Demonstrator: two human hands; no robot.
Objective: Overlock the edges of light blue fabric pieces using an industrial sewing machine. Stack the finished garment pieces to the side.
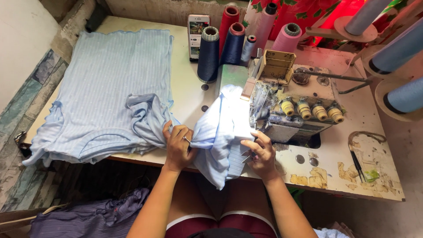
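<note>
A light blue ribbed garment piece (222, 132) lies bunched at the front of an overlock sewing machine (286, 103). My left hand (177, 145) is closed on a fold of this blue fabric at its left side. Over on the fabric's right edge rests my right hand (261, 154), right by the machine's needle area, fingers pressing the cloth down; small metal snips seem to sit under the fingers. The fabric hangs over the table's front edge toward my lap.
A stack of light blue garments (105, 88) covers the left of the table (379, 176). Several thread cones (233, 42) and a phone (198, 33) stand at the back. Tweezers (357, 163) lie at the right. Purple cloth (88, 216) lies on the floor.
</note>
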